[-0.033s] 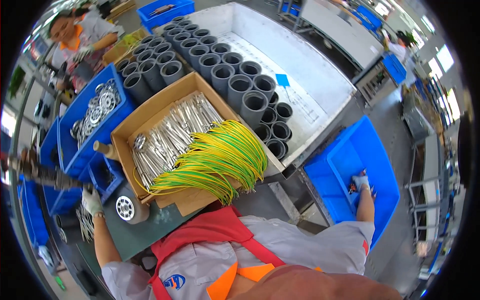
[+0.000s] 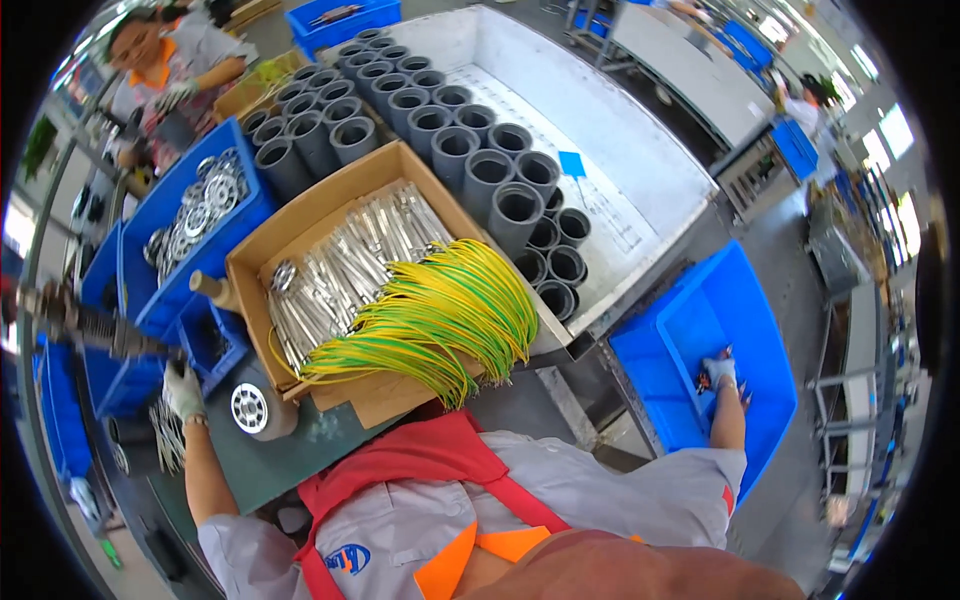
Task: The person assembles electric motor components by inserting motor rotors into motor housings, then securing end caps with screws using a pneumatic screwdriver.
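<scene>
My left hand point(image 2: 183, 392), in a pale glove, is at the tip of a long metal-bodied power tool point(image 2: 105, 332) that reaches in from the left. Its fingers are bent together there, and what lies between them is hidden. Close by stands a grey cylinder with a slotted silver end point(image 2: 262, 411), on the green bench top point(image 2: 285, 458). Far to the right, my gloved right hand point(image 2: 720, 372) reaches down into a blue bin point(image 2: 660, 410). Its fingers are closed around or against small dark and reddish parts point(image 2: 704, 382), too small to name.
A cardboard box point(image 2: 262, 275) holds flat silver strips point(image 2: 335, 280) and yellow-green wires point(image 2: 440, 315). Behind it, grey tubes point(image 2: 455, 150) stand in a white-walled cart point(image 2: 640, 140). Left are a blue bin of metal rings point(image 2: 205, 205) and a small blue tray point(image 2: 212, 345). A co-worker point(image 2: 165, 75) stands far left.
The view has shifted slightly, so the bins, box and tubes sit a little farther right. Both hands stay at about the same places.
</scene>
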Motion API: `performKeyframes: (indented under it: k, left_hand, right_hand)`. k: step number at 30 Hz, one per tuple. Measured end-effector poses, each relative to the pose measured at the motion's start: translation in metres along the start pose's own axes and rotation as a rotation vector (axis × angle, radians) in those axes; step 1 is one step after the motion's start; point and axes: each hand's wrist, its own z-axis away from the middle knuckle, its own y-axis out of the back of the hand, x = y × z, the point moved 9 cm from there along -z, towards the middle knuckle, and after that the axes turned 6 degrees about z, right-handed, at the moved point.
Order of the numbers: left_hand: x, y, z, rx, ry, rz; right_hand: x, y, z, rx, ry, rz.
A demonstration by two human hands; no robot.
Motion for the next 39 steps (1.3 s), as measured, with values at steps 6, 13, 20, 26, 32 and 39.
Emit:
performKeyframes:
  k: [6,13,20,26,32,39]
  left_hand:
    - [0.028,0.034,0.012,0.113,-0.040,-0.016]
    - [0.042,0.028,0.018,0.118,-0.094,0.065]
    - [0.072,0.048,0.059,0.108,0.015,0.712]
    - [0.176,0.079,0.127,-0.197,-0.463,0.342]
    - [0.175,0.092,0.163,-0.031,-0.675,0.115]
    - [0.157,0.064,0.157,-0.272,-0.443,0.428]
  right_hand:
    - [-0.034,-0.009,0.055,-0.607,0.199,-0.090]
    - [-0.072,0.082,0.000,-0.834,0.139,-1.539]
    - [-0.281,0.196,0.225,-1.145,0.329,-1.804]
    - [-0.426,0.192,0.481,-1.325,0.860,-1.219]
    - [-0.495,0.228,0.660,-1.785,1.171,-1.365]
    - [-0.522,0.209,0.695,-1.803,1.118,-1.018]
